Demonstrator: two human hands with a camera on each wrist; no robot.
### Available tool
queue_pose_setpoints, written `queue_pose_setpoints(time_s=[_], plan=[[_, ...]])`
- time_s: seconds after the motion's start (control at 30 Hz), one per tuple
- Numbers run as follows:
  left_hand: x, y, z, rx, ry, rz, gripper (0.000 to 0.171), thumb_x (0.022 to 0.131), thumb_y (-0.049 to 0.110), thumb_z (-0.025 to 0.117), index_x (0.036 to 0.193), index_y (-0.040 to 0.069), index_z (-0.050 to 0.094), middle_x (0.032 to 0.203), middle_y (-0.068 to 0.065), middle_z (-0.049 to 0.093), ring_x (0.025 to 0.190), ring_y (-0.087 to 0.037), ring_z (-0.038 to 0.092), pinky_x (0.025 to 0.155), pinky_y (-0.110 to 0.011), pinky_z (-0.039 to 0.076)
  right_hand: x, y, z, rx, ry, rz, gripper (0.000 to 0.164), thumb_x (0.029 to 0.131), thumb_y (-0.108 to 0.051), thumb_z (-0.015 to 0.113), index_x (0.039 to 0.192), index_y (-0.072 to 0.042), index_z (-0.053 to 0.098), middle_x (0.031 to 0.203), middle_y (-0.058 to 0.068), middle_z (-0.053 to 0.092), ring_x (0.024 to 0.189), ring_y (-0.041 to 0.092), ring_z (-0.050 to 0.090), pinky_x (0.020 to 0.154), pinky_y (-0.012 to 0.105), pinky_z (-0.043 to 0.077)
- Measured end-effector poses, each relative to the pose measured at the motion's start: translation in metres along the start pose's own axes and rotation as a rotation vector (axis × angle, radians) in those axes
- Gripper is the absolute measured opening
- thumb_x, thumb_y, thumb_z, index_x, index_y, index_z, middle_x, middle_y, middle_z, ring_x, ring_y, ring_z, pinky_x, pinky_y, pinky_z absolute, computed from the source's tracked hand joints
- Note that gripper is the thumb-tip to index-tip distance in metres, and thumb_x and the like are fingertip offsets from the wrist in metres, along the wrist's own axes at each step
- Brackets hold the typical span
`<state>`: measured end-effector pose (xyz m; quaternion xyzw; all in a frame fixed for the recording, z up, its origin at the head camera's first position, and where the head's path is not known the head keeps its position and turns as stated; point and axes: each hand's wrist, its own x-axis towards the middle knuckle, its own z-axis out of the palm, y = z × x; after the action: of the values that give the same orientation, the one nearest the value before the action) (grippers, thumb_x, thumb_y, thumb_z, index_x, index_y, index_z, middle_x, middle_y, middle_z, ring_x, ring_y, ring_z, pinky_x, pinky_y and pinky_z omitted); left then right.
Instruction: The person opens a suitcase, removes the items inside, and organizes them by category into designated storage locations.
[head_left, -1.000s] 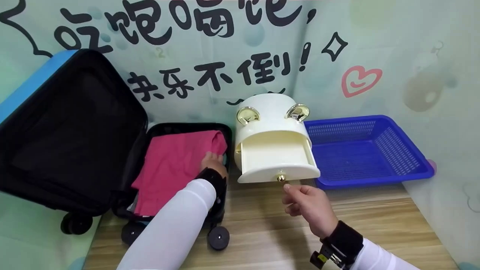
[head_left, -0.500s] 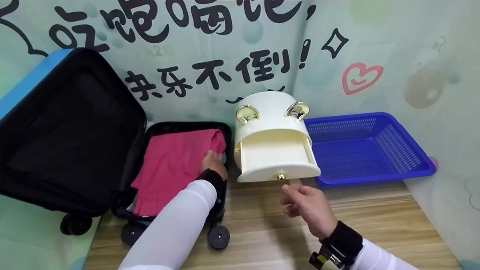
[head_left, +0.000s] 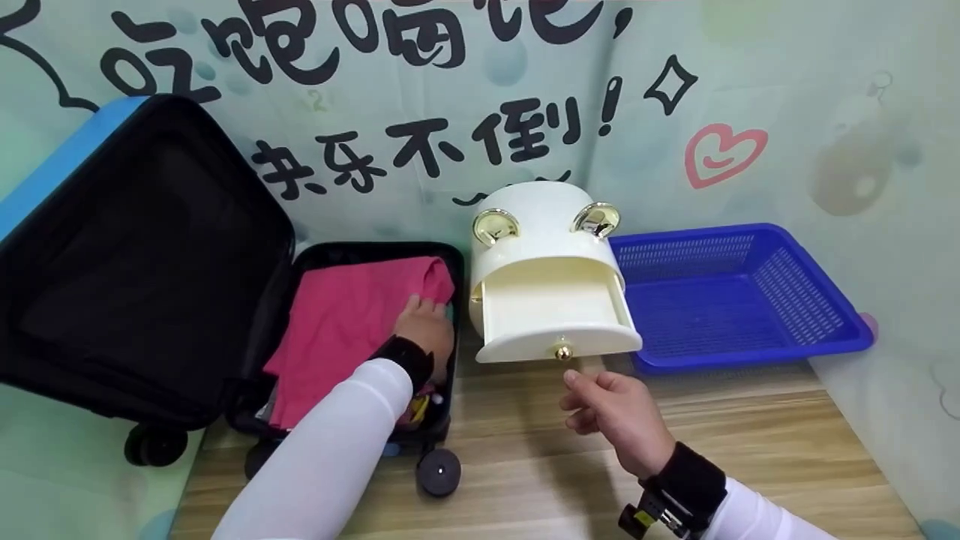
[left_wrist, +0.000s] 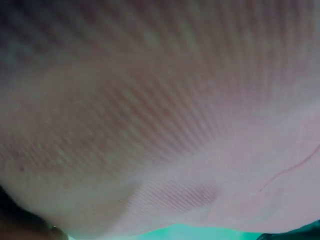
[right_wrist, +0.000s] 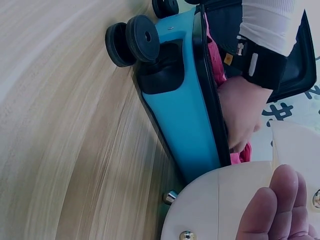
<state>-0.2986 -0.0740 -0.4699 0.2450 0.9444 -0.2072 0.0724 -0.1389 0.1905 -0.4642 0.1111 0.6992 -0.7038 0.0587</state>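
Observation:
A folded pink garment (head_left: 345,315) lies in the open suitcase (head_left: 457,262). On the garment's right side rests my left hand (head_left: 426,334), its fingertips pointing away from me. Its thumb is hidden, and the left wrist view is filled by blurred, pale ribbed fabric and skin. Small yellow and pink items (head_left: 418,409) show below that hand. My right hand (head_left: 619,416) hangs just in front of the gold knob (head_left: 563,352) of a pulled-out drawer (head_left: 551,304), apart from it, fingers loosely bent. This drawer belongs to a white rounded box (head_left: 536,217) with gold ears.
A blue perforated basket (head_left: 735,307) stands right of the white box. The suitcase lid (head_left: 150,262) leans open at the left. Suitcase wheels (head_left: 438,472) stick out at the front over the wooden table (head_left: 517,487). A printed cloth (head_left: 795,90) hangs behind.
My left hand and forearm have shifted slightly left, uncovering small colourful items at the suitcase's right side. The right hand and the drawer have stayed nearly in place.

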Motion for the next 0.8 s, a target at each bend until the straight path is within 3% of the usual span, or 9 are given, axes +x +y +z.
queue_pose_setpoints(time_s=[0.1, 0.27, 0.4, 0.53, 0.67, 0.73, 0.8], plan=[[-0.006, -0.006, 0.0, -0.048, 0.051, 0.032, 0.065, 0.073, 0.048, 0.085, 0.12, 0.005, 0.07, 0.123, -0.012, 0.067, 0.126, -0.032, 0.053, 0.118, -0.051, 0.026, 0.0, 0.0, 0.002, 0.007, -0.012, -0.001, 0.024, 0.102, -0.025, 0.071, 0.094, -0.003, 0.073, 0.082, 0.006, 0.075, 0.065, 0.018, 0.071, 0.069, 0.033, 0.061], [-0.016, -0.017, -0.006, -0.213, 0.122, 0.066, 0.062, 0.074, 0.04, 0.087, 0.12, 0.007, 0.062, 0.114, -0.009, 0.075, 0.119, -0.032, 0.06, 0.116, -0.051, 0.028, 0.001, 0.0, 0.004, 0.013, -0.03, -0.007, 0.023, 0.102, -0.025, 0.071, 0.094, -0.004, 0.072, 0.083, 0.006, 0.075, 0.066, 0.018, 0.071, 0.069, 0.033, 0.061], [-0.023, -0.029, -0.02, -0.336, 0.153, 0.064, 0.066, 0.072, 0.036, 0.088, 0.125, 0.01, 0.058, 0.111, -0.005, 0.073, 0.111, -0.029, 0.062, 0.111, -0.049, 0.03, 0.001, -0.001, 0.005, 0.017, -0.036, -0.011, 0.023, 0.102, -0.025, 0.071, 0.093, -0.004, 0.071, 0.083, 0.006, 0.075, 0.066, 0.018, 0.071, 0.069, 0.033, 0.061], [-0.035, -0.041, -0.045, -0.48, 0.171, 0.057, 0.068, 0.076, 0.032, 0.087, 0.131, 0.01, 0.053, 0.105, -0.004, 0.072, 0.102, -0.026, 0.067, 0.113, -0.047, 0.032, 0.002, -0.003, 0.007, 0.019, -0.028, -0.011, 0.024, 0.102, -0.024, 0.07, 0.097, 0.0, 0.072, 0.084, 0.007, 0.075, 0.065, 0.018, 0.07, 0.068, 0.033, 0.061], [-0.052, -0.047, -0.079, -0.638, 0.24, 0.076, 0.062, 0.081, 0.029, 0.085, 0.131, 0.015, 0.053, 0.104, 0.0, 0.07, 0.095, -0.022, 0.066, 0.098, -0.04, 0.05, 0.004, -0.004, 0.007, 0.026, -0.001, -0.01, 0.026, 0.102, -0.022, 0.07, 0.11, 0.004, 0.072, 0.085, 0.008, 0.075, 0.064, 0.018, 0.07, 0.067, 0.031, 0.06], [-0.057, -0.046, -0.098, -0.676, 0.282, 0.117, 0.056, 0.083, 0.031, 0.084, 0.13, 0.017, 0.056, 0.108, 0.001, 0.068, 0.097, -0.02, 0.065, 0.091, -0.038, 0.055, 0.005, -0.005, 0.007, 0.032, 0.008, -0.014, 0.029, 0.103, -0.02, 0.069, 0.115, 0.006, 0.07, 0.086, 0.009, 0.075, 0.064, 0.018, 0.069, 0.067, 0.031, 0.06], [-0.059, -0.041, -0.115, -0.669, 0.3, 0.156, 0.057, 0.085, 0.034, 0.083, 0.133, 0.019, 0.058, 0.115, 0.001, 0.067, 0.103, -0.019, 0.064, 0.093, -0.038, 0.057, 0.006, -0.006, 0.007, 0.038, 0.013, -0.018, 0.03, 0.103, -0.019, 0.068, 0.119, 0.007, 0.069, 0.086, 0.009, 0.074, 0.063, 0.017, 0.069, 0.066, 0.03, 0.06]])
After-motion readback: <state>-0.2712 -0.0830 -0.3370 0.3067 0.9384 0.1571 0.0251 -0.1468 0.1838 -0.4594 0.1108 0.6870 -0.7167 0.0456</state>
